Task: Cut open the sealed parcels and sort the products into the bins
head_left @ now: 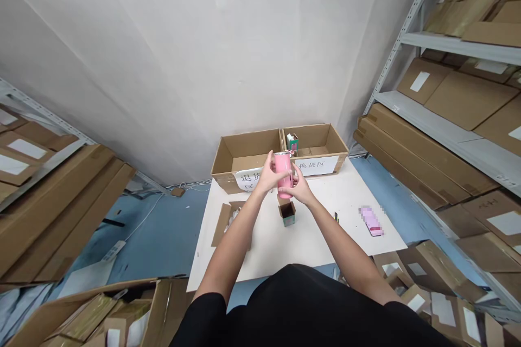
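Note:
Both my hands hold a pink cylindrical bottle [283,172] upright above the white table [309,238]. My left hand [267,174] wraps its upper left side, fingers closed on it. My right hand [300,187] grips the lower right side. Just below the bottle stands a small open carton [287,213] with a dark inside, its flaps up. A flat opened cardboard box [227,219] lies on the table to the left of my left arm.
Two open cardboard boxes [244,157] [317,146] with paper labels sit at the table's far edge; the right one holds a small green-and-white box [292,143]. A pink flat item [371,220] and a pen [336,217] lie to the right. Shelves of cartons [456,97] flank both sides.

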The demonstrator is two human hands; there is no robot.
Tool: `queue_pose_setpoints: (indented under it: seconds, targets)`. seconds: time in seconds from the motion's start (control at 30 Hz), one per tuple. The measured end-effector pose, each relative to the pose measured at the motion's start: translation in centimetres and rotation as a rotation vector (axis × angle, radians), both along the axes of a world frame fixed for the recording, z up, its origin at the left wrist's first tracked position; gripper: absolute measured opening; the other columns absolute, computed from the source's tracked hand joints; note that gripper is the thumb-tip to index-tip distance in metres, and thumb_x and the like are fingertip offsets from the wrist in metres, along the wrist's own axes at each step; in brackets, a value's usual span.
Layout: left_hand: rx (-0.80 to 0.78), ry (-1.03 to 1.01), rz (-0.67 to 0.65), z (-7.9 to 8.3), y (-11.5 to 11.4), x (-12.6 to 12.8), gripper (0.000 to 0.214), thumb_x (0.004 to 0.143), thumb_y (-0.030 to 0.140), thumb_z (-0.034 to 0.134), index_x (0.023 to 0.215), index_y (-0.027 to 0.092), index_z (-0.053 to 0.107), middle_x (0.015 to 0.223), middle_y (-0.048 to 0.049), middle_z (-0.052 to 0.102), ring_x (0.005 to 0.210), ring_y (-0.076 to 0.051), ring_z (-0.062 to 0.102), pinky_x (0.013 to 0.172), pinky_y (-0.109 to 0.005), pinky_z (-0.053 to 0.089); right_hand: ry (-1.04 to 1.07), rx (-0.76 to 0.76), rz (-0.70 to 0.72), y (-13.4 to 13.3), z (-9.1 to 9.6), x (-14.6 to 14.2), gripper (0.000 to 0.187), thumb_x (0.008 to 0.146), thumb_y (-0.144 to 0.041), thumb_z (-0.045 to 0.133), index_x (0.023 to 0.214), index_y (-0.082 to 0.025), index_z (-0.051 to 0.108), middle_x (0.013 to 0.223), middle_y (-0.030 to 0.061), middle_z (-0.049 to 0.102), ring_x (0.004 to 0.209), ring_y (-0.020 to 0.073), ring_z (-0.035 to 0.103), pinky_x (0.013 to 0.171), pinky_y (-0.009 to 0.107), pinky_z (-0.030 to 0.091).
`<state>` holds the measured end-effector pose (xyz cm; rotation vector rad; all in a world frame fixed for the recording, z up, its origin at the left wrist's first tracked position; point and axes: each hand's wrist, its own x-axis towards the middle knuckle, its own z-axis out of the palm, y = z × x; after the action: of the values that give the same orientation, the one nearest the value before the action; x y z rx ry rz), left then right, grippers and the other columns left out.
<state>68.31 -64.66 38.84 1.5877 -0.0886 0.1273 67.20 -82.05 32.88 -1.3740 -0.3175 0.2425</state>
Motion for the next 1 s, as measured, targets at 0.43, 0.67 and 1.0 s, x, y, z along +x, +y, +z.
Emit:
queue_pose_setpoints:
  seconds: [0.43,0.67,1.0]
  targets:
    - [-0.147,0.08,-0.126,0.7,-1.4,2.1,0.124,0.071,0.039,0.095,0.17,0.025,0.021,0.127,-0.0123,0.073,0.117,-0.028,0.069,0.105,-0.046,0.055,-0.031,0.041,0.075,-1.7,1.5,-0.2,0.127,0.073,-0.044,0.091,0.172,-0.037,0.012,0.139,0.0106,0.069,0.125,0.0311,0.069,0.105,0.051,0.058]
    - [-0.12,0.029,-0.104,0.7,-2.6,2.1,0.113,0.065,0.037,0.098,0.161,0.029,0.039,0.141,-0.0123,0.066,0.122,-0.029,0.067,0.104,-0.044,0.056,-0.008,0.018,0.012,-2.2,1.9,0.0,0.136,0.068,-0.039,0.094,0.173,-0.032,0.009,0.141,0.0118,0.067,0.128,0.0318,0.065,0.107,0.05,0.057]
    - [-0.169,0.163,-0.196,-0.6,-2.2,2.7,0.078,0.068,0.045,0.095,0.135,0.019,0.065,0.122,-0.0118,0.074,0.108,-0.028,0.071,0.097,-0.045,0.058,0.035,0.068,0.073,-2.3,0.9,0.2,0.131,0.071,-0.039,0.091,0.173,-0.036,0.01,0.137,0.0094,0.069,0.123,0.0302,0.068,0.104,0.05,0.059]
